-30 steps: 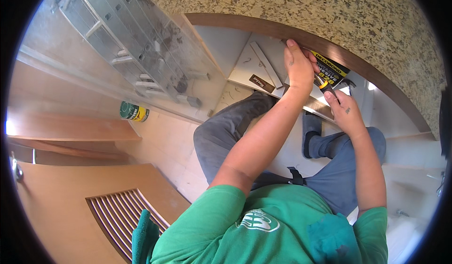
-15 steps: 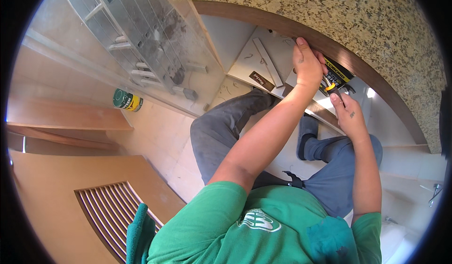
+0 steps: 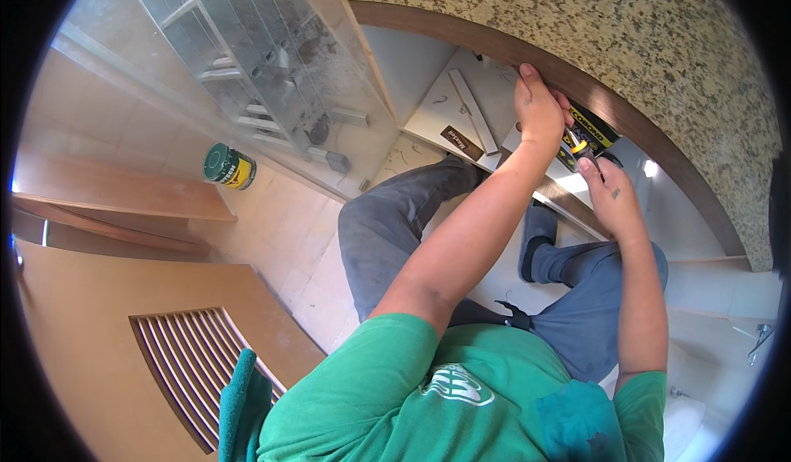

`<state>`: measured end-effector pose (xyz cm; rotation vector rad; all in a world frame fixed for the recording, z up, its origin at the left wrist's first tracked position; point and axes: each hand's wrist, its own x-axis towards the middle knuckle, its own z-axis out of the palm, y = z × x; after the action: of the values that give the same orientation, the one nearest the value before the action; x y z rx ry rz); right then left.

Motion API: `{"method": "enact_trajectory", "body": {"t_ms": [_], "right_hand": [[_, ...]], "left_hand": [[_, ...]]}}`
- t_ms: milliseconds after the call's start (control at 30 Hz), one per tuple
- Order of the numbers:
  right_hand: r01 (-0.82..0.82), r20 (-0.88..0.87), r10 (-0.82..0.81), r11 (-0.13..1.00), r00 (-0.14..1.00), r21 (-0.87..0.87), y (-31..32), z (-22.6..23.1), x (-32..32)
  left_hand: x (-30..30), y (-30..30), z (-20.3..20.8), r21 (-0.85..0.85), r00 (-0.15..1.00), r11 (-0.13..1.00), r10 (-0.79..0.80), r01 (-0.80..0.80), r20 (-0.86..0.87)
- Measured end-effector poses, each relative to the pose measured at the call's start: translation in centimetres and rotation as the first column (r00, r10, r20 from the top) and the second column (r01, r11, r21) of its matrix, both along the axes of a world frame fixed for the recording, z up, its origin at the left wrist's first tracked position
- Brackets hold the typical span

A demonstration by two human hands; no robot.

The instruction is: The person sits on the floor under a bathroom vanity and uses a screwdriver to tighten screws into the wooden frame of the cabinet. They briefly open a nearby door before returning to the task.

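My right hand (image 3: 614, 201) is closed round the handle of a screwdriver (image 3: 579, 146), black with a yellow band, its shaft pointing up and left. My left hand (image 3: 540, 114) is at the curved wooden front rail (image 3: 494, 40) under the countertop, thumb stretched up against the rail. Its other fingers curl in by the screwdriver's tip, partly hidden, so what they hold cannot be made out. Behind both hands a black and yellow box (image 3: 595, 126) lies in the open cabinet.
On the cabinet floor lie a light strip (image 3: 473, 112) and a small brown piece (image 3: 461, 142). Granite countertop (image 3: 577, 9) overhangs above. To the left are a folded aluminium ladder (image 3: 247, 66), a green and yellow can (image 3: 230, 166) and a slatted wooden door (image 3: 107, 305).
The view has shifted slightly. Both hands stay at nearly the same place by the rail, and the right hand still grips the screwdriver, turned a little.
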<state>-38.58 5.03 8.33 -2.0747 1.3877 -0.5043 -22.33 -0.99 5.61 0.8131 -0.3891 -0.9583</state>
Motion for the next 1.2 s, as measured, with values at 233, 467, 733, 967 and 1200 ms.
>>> {"method": "enact_trajectory", "body": {"t_ms": [233,467,733,967,1200], "right_hand": [[-0.010,0.003,0.010,0.999,1.000,0.038,-0.5,-0.1,-0.2],[-0.003,0.002,0.003,0.996,1.000,0.087,-0.1,-0.5,-0.5],[0.010,0.055,-0.016,0.995,0.998,0.104,-0.4,-1.5,-0.3],[0.047,0.116,-0.065,0.987,0.991,0.155,0.3,-2.0,0.1],[0.064,0.181,-0.101,0.978,0.978,0.199,0.5,-3.0,0.4]], "left_hand": [[0.0,-0.2,-0.1,0.010,1.000,1.000,0.020,-0.020,0.001],[0.0,0.9,-0.1,0.035,0.999,0.999,0.010,-0.012,0.040],[0.5,1.0,-0.1,0.049,0.997,0.998,0.022,-0.026,0.079],[0.5,1.4,-0.3,0.031,0.995,0.999,0.033,-0.037,0.099],[0.7,1.6,-0.6,-0.014,0.988,1.000,0.027,-0.025,0.153]]}}
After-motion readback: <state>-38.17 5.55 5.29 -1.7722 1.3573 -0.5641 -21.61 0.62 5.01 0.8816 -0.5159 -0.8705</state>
